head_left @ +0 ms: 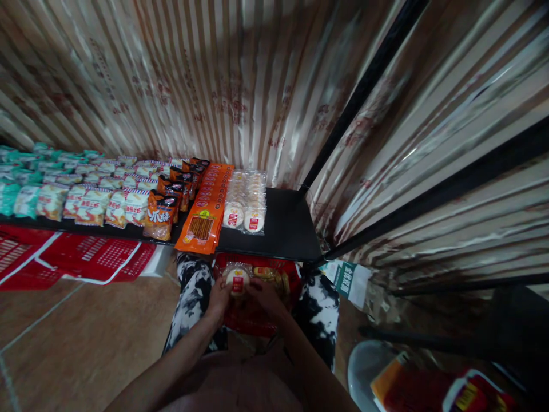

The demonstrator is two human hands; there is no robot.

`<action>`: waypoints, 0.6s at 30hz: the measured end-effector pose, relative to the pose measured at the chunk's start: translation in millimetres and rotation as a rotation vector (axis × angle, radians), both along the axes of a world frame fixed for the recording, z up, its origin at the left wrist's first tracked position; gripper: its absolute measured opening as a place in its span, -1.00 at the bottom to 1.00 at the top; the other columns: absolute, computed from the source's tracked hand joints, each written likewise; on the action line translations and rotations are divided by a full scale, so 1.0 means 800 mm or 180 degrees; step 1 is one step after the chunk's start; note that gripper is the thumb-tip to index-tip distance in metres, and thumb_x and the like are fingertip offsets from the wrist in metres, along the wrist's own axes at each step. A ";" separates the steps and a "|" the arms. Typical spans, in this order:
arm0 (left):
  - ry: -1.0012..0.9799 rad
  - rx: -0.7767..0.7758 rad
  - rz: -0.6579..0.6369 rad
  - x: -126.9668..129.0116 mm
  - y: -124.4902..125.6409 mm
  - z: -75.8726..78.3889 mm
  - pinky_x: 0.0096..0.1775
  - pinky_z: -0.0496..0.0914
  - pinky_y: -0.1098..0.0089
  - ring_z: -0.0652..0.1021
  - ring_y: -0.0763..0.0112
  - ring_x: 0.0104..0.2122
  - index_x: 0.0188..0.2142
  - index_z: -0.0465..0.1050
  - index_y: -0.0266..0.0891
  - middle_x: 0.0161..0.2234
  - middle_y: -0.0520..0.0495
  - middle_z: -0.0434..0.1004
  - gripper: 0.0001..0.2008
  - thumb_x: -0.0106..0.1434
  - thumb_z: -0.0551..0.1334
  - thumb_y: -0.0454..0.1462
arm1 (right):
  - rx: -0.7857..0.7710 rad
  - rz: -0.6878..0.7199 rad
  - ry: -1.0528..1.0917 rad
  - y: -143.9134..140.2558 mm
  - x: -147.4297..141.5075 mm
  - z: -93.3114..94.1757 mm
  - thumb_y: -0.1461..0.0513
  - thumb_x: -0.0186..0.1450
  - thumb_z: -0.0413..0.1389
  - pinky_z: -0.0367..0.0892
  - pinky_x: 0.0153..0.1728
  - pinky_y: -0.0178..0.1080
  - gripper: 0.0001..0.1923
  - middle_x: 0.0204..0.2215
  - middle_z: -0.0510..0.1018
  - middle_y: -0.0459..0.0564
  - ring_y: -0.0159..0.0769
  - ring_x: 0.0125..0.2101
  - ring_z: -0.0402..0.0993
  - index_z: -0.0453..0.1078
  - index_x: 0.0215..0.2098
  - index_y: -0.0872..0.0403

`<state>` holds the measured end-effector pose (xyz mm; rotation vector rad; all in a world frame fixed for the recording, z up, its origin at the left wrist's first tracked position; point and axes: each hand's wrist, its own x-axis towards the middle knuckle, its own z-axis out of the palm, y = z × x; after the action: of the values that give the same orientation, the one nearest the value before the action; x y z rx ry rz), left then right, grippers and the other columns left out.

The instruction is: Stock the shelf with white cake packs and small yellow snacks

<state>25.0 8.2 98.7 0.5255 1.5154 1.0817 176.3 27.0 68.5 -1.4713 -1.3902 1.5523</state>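
Between my knees, my left hand (219, 298) is closed on the left side of a wrapped round white cracker (237, 281) with a red label. My right hand (265, 296) has its fingers at the right edge of the same wrapper, also closed on it. Just below them is a red basket (295, 280) holding yellowish wrapped snacks (266, 272). On the black shelf (288, 229) in front, similar wrapped white crackers (243, 217) stand in two rows beside a long orange snack packet (205, 209).
Orange and black snack bags (159, 214), white bags (92, 203) and green bags (26, 200) line the shelf leftward. Red baskets (107, 254) sit beneath it. Dark metal bars (364, 91) and a striped curtain (257, 74) bound the back. A grey tub (362, 372) is at lower right.
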 end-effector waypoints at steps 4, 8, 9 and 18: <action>0.0378 0.0133 -0.0176 -0.006 0.003 -0.001 -0.38 0.38 0.41 0.50 0.39 -0.46 -0.36 0.43 -0.28 -0.49 -0.02 0.51 -0.74 -0.02 0.21 -0.16 | 0.0340 0.0023 -0.0262 0.002 -0.003 0.012 0.14 0.15 0.06 0.35 -0.13 -0.12 -0.70 -0.26 0.60 0.00 -0.18 -0.23 0.50 0.49 -0.22 0.08; 0.1096 0.0356 -0.0295 -0.014 0.009 -0.002 -0.27 0.41 0.34 0.54 0.28 -0.32 -0.30 0.50 -0.27 -0.39 -0.08 0.56 -0.70 0.02 0.18 -0.14 | 0.0661 -0.0057 -0.0809 0.003 -0.008 0.034 0.18 0.13 0.06 0.35 -0.21 -0.15 -0.77 -0.34 0.59 0.01 -0.20 -0.31 0.48 0.51 -0.32 0.07; 0.1259 0.0423 -0.0296 -0.015 0.010 -0.002 -0.24 0.42 0.32 0.54 0.26 -0.30 -0.29 0.51 -0.26 -0.37 -0.09 0.56 -0.69 0.03 0.18 -0.14 | 0.0723 -0.0106 -0.0937 0.004 -0.010 0.039 0.19 0.13 0.07 0.35 -0.22 -0.17 -0.78 -0.36 0.58 0.01 -0.22 -0.32 0.47 0.51 -0.35 0.07; 0.1383 0.0613 -0.0037 -0.014 0.022 0.010 -0.11 0.39 0.29 0.53 0.29 -0.21 -0.12 0.41 -0.26 -0.24 -0.12 0.56 -0.65 0.08 0.15 -0.24 | 0.0602 -0.0650 -0.0257 0.022 -0.030 0.058 0.16 0.10 0.05 0.38 -0.37 -0.27 -0.75 -0.42 0.56 -0.03 -0.29 -0.43 0.48 0.48 -0.32 0.06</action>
<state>13.8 26.1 107.0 0.9496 1.7853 1.1608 152.5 44.7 114.6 -1.5208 -1.3449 1.2144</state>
